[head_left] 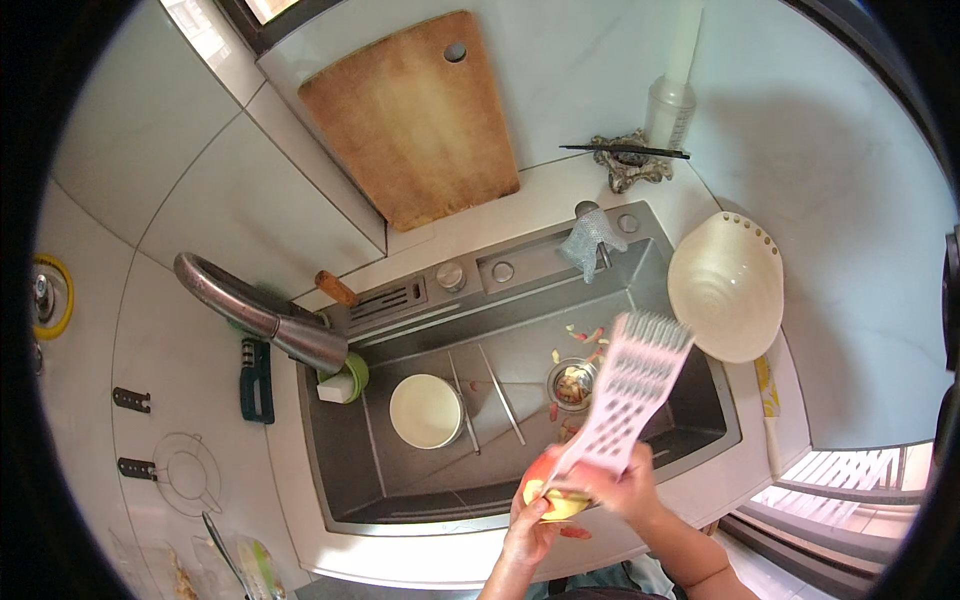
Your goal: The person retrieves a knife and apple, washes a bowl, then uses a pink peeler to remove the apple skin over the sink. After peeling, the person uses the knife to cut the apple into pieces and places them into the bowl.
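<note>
Above the near edge of the sink (470, 522), my left hand (526, 538) is closed around a partly peeled apple (560, 503), yellow flesh showing beside red skin. My right hand (632, 488) grips a pink peeler (622, 400) with a broad, hole-dotted body and grey bristle-like rows at its far end. The peeler's near end lies against the apple, where my right fingers partly hide the contact. A strip of red peel (575, 532) shows just under the apple. Red and pale peelings (592, 338) lie around the sink drain (572, 384), some inside it.
Inside the sink stands a white bowl (427, 411) beside two thin metal rods (502, 394). The faucet (265, 312) arches over the left side. A cream colander (728, 288) sits on the right counter, near a yellow-and-white knife (769, 400). A wooden cutting board (415, 125) leans behind.
</note>
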Demonstrator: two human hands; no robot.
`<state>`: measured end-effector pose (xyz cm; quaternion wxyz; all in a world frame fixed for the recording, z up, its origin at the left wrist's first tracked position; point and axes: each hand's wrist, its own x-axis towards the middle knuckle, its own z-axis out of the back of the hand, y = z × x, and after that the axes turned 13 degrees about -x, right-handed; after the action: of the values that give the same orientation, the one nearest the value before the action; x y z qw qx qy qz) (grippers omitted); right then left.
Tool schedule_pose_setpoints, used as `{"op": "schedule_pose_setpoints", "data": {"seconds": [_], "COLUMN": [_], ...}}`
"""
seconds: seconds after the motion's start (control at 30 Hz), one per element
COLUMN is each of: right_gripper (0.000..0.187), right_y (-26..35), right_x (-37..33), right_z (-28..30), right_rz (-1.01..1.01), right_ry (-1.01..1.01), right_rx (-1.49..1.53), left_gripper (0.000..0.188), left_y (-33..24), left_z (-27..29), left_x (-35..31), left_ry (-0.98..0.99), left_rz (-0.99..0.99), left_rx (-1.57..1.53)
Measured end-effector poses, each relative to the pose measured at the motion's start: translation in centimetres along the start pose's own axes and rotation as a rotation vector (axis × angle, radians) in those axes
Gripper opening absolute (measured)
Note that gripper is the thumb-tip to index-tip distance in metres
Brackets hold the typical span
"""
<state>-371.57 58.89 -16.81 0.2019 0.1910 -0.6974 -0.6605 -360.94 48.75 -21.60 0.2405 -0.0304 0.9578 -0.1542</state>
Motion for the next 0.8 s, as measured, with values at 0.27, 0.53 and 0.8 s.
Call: {"op": "schedule_pose_setpoints", "data": {"seconds": [0.27, 0.53, 0.8], "right_gripper": [0.023, 0.022, 0.019], "right_y": [-2.1, -8.3, -0.6], "right_x": [1.0, 4.2, 0.4], "right_z": [-0.6, 1.4, -1.8], "right_rz": [-0.257, -0.553, -0.228], "right_ry": [0.105, -0.219, -0.133], "right_rx": [0.201, 0.097, 0.329], "left_gripper": [0.073, 0.081, 0.080], "left_y": [-0.4, -0.5, 0.1], "left_z": [-0.7, 1.0, 1.5], "left_x": [-0.1, -1.6, -0.1], "left_ry": [0.019, 0.063, -0.060], "left_rz": [-0.058, -0.078, -0.125], "left_rx": [0.089, -0.120, 0.017]}}
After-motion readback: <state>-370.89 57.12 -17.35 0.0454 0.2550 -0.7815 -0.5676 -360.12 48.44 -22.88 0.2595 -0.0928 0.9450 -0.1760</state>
